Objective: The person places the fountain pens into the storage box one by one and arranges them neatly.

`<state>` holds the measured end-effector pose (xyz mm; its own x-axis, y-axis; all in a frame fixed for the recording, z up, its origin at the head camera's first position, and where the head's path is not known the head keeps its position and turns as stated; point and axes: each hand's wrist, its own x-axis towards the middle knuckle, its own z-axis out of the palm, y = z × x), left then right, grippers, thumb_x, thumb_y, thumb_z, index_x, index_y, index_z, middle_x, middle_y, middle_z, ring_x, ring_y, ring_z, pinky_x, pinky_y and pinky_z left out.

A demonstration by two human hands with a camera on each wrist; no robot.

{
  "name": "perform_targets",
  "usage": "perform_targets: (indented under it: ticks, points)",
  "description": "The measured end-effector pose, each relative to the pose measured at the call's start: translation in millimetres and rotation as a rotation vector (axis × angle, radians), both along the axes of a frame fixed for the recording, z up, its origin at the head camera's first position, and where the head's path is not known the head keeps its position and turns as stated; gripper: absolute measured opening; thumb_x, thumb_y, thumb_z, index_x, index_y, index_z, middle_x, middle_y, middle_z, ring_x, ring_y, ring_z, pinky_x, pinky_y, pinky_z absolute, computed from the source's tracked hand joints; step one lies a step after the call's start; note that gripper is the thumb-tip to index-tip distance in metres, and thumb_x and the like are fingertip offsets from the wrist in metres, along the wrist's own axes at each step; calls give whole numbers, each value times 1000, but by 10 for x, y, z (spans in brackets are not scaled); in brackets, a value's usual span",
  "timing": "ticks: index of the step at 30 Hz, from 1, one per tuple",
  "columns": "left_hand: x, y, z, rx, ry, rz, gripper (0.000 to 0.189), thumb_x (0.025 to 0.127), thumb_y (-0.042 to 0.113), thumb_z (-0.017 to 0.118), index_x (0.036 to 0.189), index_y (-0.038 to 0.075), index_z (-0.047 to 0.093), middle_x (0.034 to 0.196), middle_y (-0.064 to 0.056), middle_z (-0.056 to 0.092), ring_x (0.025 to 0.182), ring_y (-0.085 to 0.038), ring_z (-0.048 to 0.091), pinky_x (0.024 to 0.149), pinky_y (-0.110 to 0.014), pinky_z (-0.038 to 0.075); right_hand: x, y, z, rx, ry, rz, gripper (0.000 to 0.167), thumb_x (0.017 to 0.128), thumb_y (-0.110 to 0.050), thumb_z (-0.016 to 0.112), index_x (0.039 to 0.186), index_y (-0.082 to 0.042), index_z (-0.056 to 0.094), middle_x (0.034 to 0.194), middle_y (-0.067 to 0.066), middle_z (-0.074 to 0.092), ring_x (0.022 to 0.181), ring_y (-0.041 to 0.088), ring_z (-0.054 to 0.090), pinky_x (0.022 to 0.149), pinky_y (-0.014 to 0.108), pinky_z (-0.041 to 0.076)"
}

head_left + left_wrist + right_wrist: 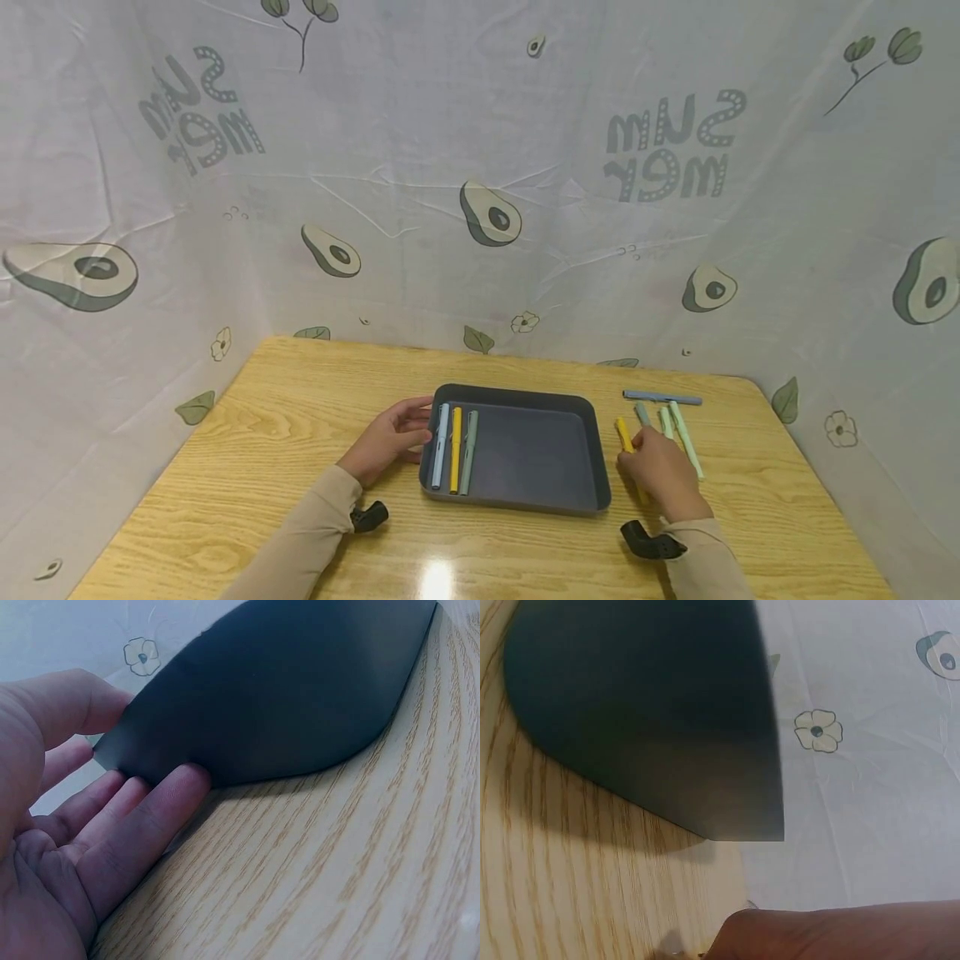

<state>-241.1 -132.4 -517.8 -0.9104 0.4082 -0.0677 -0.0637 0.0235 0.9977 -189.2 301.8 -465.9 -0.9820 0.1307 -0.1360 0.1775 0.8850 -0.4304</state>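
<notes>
A dark grey rectangular tray [528,507] lies on the table. At its left end, inside, are a light blue pen [441,446], a yellow pen [456,450] and a grey-green pen [469,452], side by side. My left hand [390,440] is at the tray's left side; in the left wrist view its thumb and fingertips touch the dark outer wall [255,697]. Right of the tray, my right hand [662,473] pinches another yellow pen [624,433], whose middle is hidden by the hand. In the right wrist view only part of that hand [847,934] shows.
Beyond the right hand lie a blue pen [662,397] set crosswise, a grey-green pen [642,413], and two pale green pens, one short-looking [666,421] and one longer [687,440]. A printed cloth [420,292] hangs behind the wooden table [330,392].
</notes>
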Motion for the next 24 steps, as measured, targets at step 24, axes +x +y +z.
perform_targets:
  ticks: [24]
  points:
    - [14,-8,-5,-17,7,-3,64,100,8,68,158,11,40,148,-22,50,125,-30,58,85,-44,61,30,79,30,-1,15,-44,21,99,-22,57,88,-4,56,77,8,55,64,22,51,54,33,38]
